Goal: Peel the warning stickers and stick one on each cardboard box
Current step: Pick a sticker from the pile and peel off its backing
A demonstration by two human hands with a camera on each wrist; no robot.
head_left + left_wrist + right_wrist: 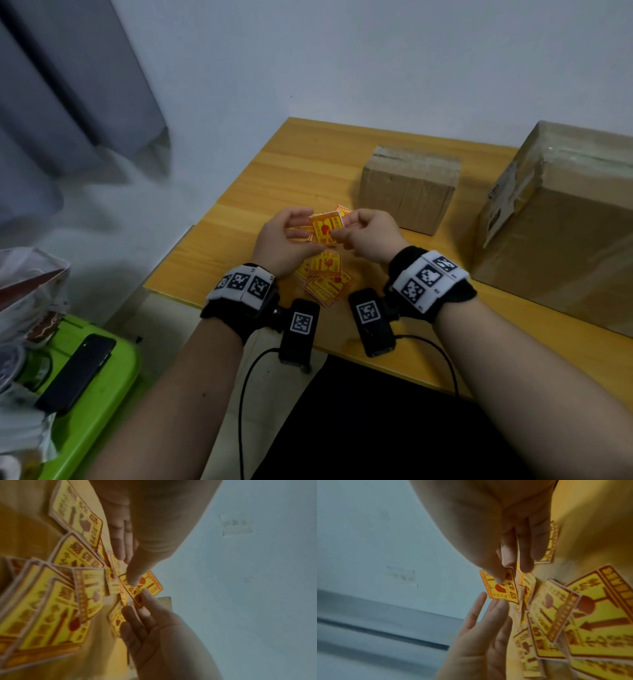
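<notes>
Your wood-grain counter (274,178) carries a big taped cardboard box (561,240) at the right, its brown faces creased under glossy tape. Left of it sits a smaller squarish box (409,190), its top seam taped. Nearer you lies a loose fan of flat yellow-and-red stickers (325,277). Above that pile, your left hand (284,240) and right hand (370,236) both pinch one rectangular warning sticker (327,228) by opposite edges, thumbs on its glossy printed face, well clear of both boxes.
</notes>
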